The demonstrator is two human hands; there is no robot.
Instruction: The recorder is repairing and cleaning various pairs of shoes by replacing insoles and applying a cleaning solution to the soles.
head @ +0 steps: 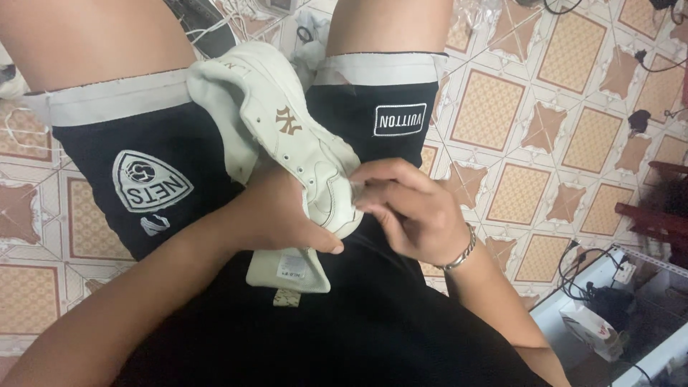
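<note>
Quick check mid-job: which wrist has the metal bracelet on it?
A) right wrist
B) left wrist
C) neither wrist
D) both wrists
A: the silver bracelet sits on the wrist of the right hand, which touches the white sneaker; the left hand, gripping the shoe from below, has a bare wrist.

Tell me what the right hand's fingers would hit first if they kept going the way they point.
The right hand points its fingers leftward at the white sneaker; they look already at its lace area, so the shoe comes first. Just beyond lies the left hand. Depth is hard to judge.
</note>
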